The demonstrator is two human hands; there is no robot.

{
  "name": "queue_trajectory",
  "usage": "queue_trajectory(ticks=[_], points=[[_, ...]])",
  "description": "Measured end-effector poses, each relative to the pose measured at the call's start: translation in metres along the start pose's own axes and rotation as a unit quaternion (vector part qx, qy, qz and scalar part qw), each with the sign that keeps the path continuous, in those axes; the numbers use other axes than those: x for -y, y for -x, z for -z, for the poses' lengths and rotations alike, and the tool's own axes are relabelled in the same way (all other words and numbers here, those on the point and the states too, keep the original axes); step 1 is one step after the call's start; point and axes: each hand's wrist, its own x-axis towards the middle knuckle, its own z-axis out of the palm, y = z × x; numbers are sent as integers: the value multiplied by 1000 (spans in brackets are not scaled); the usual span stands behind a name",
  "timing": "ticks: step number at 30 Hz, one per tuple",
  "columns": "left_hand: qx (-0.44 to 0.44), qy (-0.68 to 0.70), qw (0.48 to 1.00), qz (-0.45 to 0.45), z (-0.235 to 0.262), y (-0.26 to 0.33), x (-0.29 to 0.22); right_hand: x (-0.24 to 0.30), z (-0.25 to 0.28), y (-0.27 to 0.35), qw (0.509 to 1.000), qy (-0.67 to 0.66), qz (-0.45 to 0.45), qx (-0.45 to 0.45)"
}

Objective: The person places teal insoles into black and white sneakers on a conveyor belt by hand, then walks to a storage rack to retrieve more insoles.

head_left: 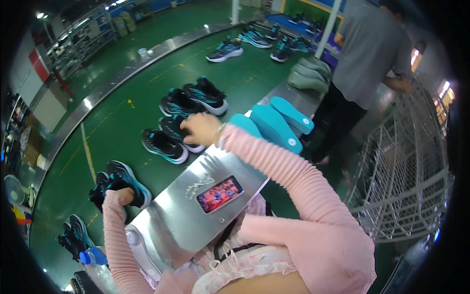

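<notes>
Black sneakers with teal trim and white soles stand in groups on the green surface. My left hand (125,196) is closed at the opening of a tilted black sneaker (128,177); most of its fingers are hidden. Farther right, my right hand (203,128) reaches across the metal ledge, its curled fingers at the collar of another black sneaker (172,126). A matching sneaker (164,146) stands just left of it. Behind these is another pair, with one sneaker (208,94) nearest the ledge.
On the metal ledge (169,215) lie a phone (219,194) with a lit screen, teal insoles (276,128) and a pale insole (142,252). A blue-capped bottle (93,256) is at lower left. A person in grey (369,54) stands beyond, near a wire rack (404,171).
</notes>
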Motion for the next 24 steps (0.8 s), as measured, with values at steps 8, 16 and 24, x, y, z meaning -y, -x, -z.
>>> queue_trajectory(ticks=[8,16,24], points=[[-409,217,886,29,-53,-44,44,-209,67,195,930,19,-355,-90],[-202,913,354,-7,-55,-53,48,-224,51,216,916,160,-350,-117],[-287,908,305,20,-60,-67,61,-235,20,202,900,57,-431,6]])
